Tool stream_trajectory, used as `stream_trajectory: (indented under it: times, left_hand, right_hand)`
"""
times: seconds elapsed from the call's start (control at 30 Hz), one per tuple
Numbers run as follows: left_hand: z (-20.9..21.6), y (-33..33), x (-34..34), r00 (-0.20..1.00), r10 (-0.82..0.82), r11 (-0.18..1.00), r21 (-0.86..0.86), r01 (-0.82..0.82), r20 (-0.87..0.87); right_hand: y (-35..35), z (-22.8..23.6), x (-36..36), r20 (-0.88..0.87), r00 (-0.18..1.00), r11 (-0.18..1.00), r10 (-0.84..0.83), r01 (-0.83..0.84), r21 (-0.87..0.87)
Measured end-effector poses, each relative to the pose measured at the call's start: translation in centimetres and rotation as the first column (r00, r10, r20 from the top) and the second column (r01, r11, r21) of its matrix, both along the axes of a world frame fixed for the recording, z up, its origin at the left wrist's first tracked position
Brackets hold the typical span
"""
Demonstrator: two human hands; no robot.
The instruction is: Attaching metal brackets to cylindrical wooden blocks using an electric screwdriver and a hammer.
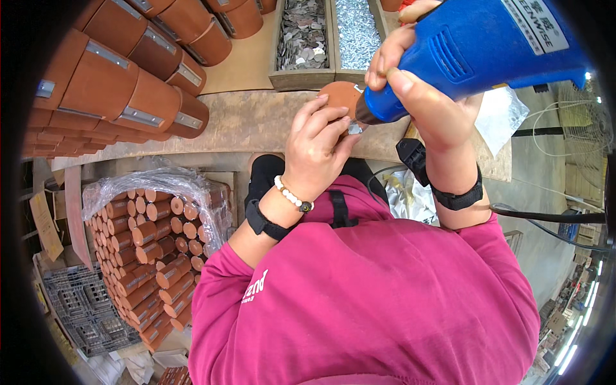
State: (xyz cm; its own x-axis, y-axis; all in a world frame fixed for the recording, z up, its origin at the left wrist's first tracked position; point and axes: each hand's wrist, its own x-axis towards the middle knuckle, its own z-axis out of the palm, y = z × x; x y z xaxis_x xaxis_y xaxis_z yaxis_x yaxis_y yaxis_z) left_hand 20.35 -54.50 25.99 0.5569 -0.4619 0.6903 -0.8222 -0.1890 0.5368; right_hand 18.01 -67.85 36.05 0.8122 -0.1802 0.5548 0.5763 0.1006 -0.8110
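Note:
My right hand (433, 106) is wrapped round the body of a blue power screwdriver (475, 54), which points down and left. Its dark nose meets the edge of an orange-brown cylinder (337, 94) on the bench. My left hand (316, 144) grips that cylinder, fingers curled over its near side and thumb close to the tool's nose. A small shiny metal piece (355, 129) shows by the left fingertips. Exactly where the bit touches is hidden behind the nose and fingers.
Beyond the hands, one wooden bin (300, 80) holds dark flat metal pieces; the adjoining bin holds silver screws (356, 38). Orange-brown cylinders with metal strips (135, 83) are stacked left. More cylinders (157, 247) fill a plastic-lined container below the bench. A clear bag (500, 115) lies right, near cables.

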Motion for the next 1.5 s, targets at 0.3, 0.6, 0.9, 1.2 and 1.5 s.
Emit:
stream_trajectory:
  times: [0.3,0.6,0.9,1.2,1.5]
  left_hand:
    - [0.3,0.2,0.0,0.999,-0.044,0.999,-0.005,0.044,-0.027]
    - [1.0,0.5,0.2,0.993,-0.104,0.994,0.009,0.105,-0.063]
    - [4.0,-3.7,8.9,0.977,-0.181,0.959,0.202,0.201,-0.112]
    - [1.5,-11.4,13.5,0.970,-0.190,0.403,0.913,-0.062,0.150]
    - [2.2,-10.9,13.3,0.996,-0.081,0.571,0.818,0.065,-0.023]
  right_hand:
    - [-1.4,0.1,0.2,0.072,0.981,0.979,0.183,-0.175,-0.102]
    - [-0.4,0.6,-1.0,0.056,0.997,0.996,0.045,-0.041,-0.074]
    - [-5.4,2.3,-4.1,0.289,0.953,0.991,-0.095,0.062,0.121]
    - [-6.8,2.0,-7.2,0.286,0.935,0.977,-0.210,0.192,0.090]
    - [-7.9,1.2,-7.2,0.291,0.934,0.970,-0.207,0.156,0.189]
